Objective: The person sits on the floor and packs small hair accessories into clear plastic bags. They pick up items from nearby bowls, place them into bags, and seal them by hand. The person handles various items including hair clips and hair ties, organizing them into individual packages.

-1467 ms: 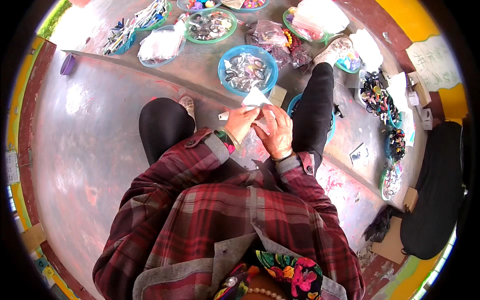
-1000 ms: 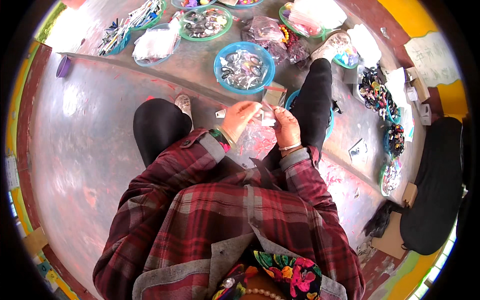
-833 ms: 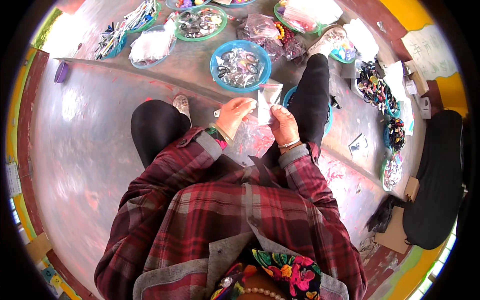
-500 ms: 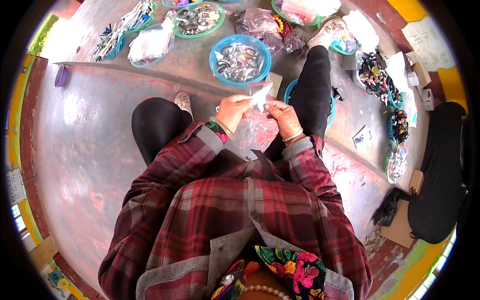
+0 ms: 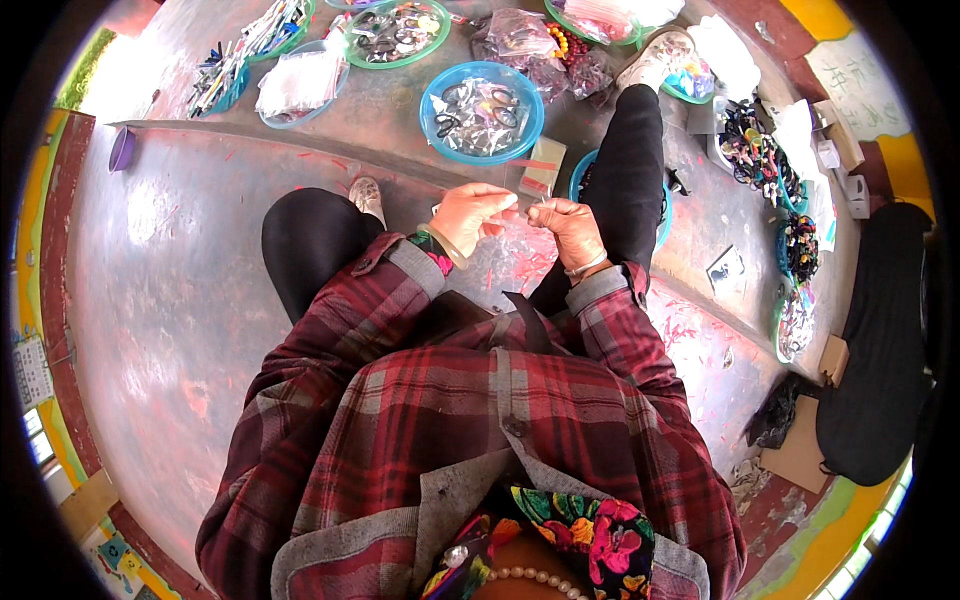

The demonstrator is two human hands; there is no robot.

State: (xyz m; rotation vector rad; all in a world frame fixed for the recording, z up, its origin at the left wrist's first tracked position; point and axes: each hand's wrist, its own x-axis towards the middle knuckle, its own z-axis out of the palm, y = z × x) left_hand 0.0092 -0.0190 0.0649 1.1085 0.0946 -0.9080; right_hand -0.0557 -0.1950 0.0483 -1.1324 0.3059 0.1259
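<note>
— What sits beyond the knees?
— A blue bowl (image 5: 481, 111) of small packets, a green-rimmed tray (image 5: 397, 32) behind it, a purple cup (image 5: 121, 150) far left.
— And right?
— A black bag (image 5: 878, 350) beside a cardboard box (image 5: 800, 455).

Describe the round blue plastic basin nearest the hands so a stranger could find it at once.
Start at the person's outstretched leg in black trousers and look just left of it. There sits the round blue plastic basin, straight beyond the left hand and right hand. Unlike the green-rimmed round basin farther away, its rim is blue, and it holds small clear-wrapped dark items.
</note>
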